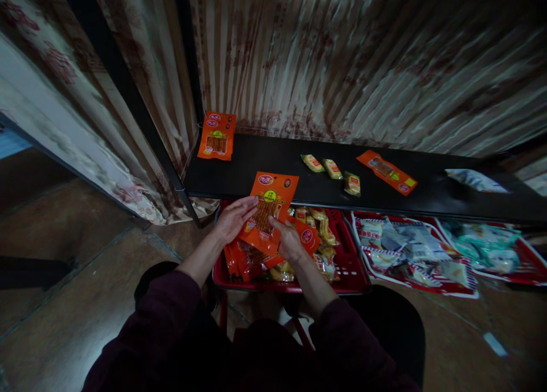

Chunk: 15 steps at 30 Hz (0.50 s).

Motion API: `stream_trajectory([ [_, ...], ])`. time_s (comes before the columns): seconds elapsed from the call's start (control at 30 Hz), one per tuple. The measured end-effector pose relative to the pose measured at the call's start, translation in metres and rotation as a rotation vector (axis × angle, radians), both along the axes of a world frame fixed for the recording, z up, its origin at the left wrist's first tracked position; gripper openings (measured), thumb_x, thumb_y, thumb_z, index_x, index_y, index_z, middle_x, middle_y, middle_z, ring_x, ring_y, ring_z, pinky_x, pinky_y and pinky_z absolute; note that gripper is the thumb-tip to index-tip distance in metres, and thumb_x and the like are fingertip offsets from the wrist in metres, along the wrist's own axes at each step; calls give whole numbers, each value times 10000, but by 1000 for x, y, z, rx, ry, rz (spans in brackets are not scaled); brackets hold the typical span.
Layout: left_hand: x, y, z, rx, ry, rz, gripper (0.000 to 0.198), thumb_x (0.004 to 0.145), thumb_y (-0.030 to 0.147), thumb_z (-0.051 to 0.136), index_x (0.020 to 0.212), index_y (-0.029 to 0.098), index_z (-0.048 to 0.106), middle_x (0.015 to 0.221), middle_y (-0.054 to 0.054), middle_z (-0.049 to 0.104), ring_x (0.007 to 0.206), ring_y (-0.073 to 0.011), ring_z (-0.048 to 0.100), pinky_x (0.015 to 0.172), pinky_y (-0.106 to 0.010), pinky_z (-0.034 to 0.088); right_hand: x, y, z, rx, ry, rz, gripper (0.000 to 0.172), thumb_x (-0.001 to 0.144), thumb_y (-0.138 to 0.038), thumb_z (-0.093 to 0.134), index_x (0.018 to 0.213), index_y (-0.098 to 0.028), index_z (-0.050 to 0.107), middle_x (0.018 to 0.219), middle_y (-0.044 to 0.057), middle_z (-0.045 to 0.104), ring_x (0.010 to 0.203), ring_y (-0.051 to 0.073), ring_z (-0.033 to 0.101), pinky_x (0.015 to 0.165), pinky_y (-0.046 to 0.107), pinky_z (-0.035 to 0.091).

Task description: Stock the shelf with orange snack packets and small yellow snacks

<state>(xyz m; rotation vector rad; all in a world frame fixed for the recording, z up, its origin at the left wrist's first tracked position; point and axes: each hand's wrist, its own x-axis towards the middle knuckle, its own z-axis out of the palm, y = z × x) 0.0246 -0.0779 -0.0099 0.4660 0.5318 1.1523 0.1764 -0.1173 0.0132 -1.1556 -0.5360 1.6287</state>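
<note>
Head view: holding an orange packet (pixel 280 191) between left hand (pixel 234 217) and right hand (pixel 291 243), with left fingers (pixel 247 207) along its side, right thumb (pixel 277 225) pressed on its front, probably to keep it flat. Held just above a red basket (pixel 358 272), likely for easy reach. On a black shelf (pixel 265 158), overlapping orange pouches (pixel 217 137) apart from small yellow packs (pixel 332 169), seemingly grouped by kind.

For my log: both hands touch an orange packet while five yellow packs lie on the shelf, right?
Not five: the head view shows three yellow packs on the shelf. The left hand and right hand do touch an orange packet.
</note>
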Motion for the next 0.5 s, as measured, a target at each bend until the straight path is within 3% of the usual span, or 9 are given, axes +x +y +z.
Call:
stream_trajectory([
  [0.2,0,0,3,-24,86,60,221,696,119,681,913,127,720,1049,-100,711,1077,-207,619,1069,-371,358,3,1,-3,4,-17,27,348,593,-329,789,906,-225,677,936,21,750,984,268,674,838,399,553],
  [0.5,1,5,-10,-120,263,178,180,670,159,693,848,145,713,904,-77,724,878,-161,647,928,-324,421,7,1,-12,10,-81,43,390,614,-369,773,963,-228,671,966,30,747,1031,291,654,861,441,536],
])
